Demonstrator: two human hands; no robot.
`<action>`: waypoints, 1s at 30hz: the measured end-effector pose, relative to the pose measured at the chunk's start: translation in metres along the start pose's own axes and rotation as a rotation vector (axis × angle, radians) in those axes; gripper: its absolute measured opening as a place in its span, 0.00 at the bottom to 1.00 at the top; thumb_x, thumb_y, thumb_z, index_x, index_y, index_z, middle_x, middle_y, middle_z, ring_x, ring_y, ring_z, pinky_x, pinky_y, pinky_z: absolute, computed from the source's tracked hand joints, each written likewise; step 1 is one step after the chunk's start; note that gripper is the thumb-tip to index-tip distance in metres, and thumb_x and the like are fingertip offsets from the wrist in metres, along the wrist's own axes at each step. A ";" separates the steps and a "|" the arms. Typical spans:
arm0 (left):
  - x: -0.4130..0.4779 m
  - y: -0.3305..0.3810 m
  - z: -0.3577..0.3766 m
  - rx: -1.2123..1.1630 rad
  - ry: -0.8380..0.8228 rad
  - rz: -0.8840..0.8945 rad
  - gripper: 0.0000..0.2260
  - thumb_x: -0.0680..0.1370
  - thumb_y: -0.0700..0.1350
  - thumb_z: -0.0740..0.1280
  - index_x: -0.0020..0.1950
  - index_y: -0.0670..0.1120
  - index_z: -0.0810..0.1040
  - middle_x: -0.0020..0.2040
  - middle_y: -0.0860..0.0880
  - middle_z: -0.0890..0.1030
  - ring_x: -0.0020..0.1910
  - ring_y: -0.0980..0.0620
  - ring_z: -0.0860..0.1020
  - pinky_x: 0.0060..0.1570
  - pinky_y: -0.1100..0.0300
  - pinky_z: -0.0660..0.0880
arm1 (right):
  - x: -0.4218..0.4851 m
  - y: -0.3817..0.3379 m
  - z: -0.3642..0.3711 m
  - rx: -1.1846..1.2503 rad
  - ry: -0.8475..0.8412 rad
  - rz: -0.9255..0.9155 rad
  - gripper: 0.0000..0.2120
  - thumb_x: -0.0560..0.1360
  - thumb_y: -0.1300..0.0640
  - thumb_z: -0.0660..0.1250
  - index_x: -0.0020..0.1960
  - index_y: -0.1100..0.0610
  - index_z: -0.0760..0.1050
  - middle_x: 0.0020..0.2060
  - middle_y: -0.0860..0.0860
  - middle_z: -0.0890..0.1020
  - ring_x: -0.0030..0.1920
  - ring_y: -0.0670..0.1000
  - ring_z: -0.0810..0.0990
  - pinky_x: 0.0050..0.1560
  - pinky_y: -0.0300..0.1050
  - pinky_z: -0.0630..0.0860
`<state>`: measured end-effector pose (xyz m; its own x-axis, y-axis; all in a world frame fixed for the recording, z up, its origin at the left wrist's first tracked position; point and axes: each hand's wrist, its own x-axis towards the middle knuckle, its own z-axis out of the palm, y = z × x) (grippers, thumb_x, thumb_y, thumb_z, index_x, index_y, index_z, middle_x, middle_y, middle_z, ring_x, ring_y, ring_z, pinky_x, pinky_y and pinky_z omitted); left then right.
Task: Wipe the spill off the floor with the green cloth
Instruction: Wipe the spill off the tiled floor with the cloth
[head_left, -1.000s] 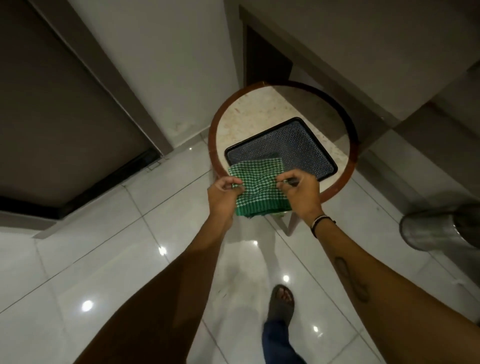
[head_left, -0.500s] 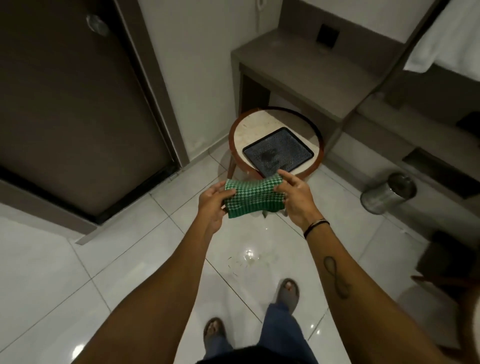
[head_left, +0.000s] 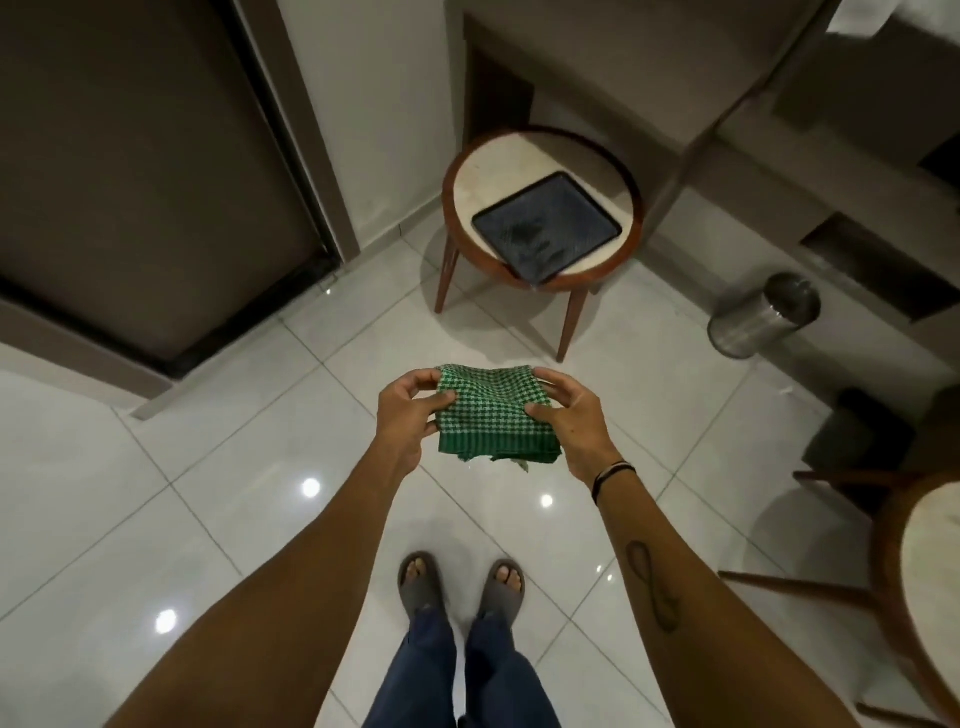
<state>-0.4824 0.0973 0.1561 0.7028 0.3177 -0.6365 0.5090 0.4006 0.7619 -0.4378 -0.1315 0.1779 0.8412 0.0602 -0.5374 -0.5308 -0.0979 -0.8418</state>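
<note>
A folded green checked cloth (head_left: 491, 413) is held in the air at waist height over the white tiled floor (head_left: 234, 467). My left hand (head_left: 410, 415) grips its left edge and my right hand (head_left: 566, 421) grips its right edge. Both feet in grey sandals (head_left: 462, 582) stand on the tiles below. No spill is plain to see on the glossy tiles; only bright light reflections show.
A round wooden side table (head_left: 462, 171) with a dark tray (head_left: 545, 228) stands ahead. A metal bin (head_left: 763, 317) sits to its right by a low shelf. A dark door (head_left: 130, 182) is on the left. Another round table (head_left: 930, 587) is at the right edge.
The cloth has come off the tray and moved back with both hands. I have stepped away from the side table, which now looks farther off, and both feet are in view.
</note>
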 end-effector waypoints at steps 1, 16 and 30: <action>0.004 -0.018 0.001 0.024 0.014 -0.006 0.13 0.78 0.29 0.76 0.53 0.47 0.86 0.57 0.47 0.86 0.52 0.46 0.88 0.40 0.60 0.86 | 0.004 0.022 -0.002 -0.007 0.016 0.000 0.26 0.77 0.75 0.73 0.72 0.59 0.82 0.68 0.57 0.85 0.72 0.57 0.82 0.70 0.59 0.83; 0.171 -0.412 -0.042 0.403 0.096 -0.207 0.10 0.79 0.30 0.76 0.53 0.44 0.84 0.55 0.44 0.85 0.62 0.30 0.87 0.63 0.32 0.86 | 0.126 0.442 -0.022 -0.013 0.183 0.301 0.24 0.81 0.75 0.68 0.62 0.47 0.84 0.61 0.49 0.88 0.67 0.56 0.87 0.67 0.58 0.86; 0.366 -0.591 -0.043 0.854 0.059 0.100 0.02 0.89 0.43 0.62 0.59 0.50 0.71 0.50 0.61 0.77 0.48 0.59 0.80 0.35 0.68 0.80 | 0.317 0.630 -0.004 -0.359 0.180 0.082 0.24 0.84 0.72 0.63 0.78 0.57 0.78 0.71 0.52 0.85 0.70 0.50 0.84 0.77 0.51 0.79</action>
<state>-0.5475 0.0136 -0.5325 0.7491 0.3705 -0.5492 0.6624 -0.4076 0.6285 -0.5047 -0.1776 -0.5224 0.8193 -0.1335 -0.5576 -0.5535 -0.4379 -0.7085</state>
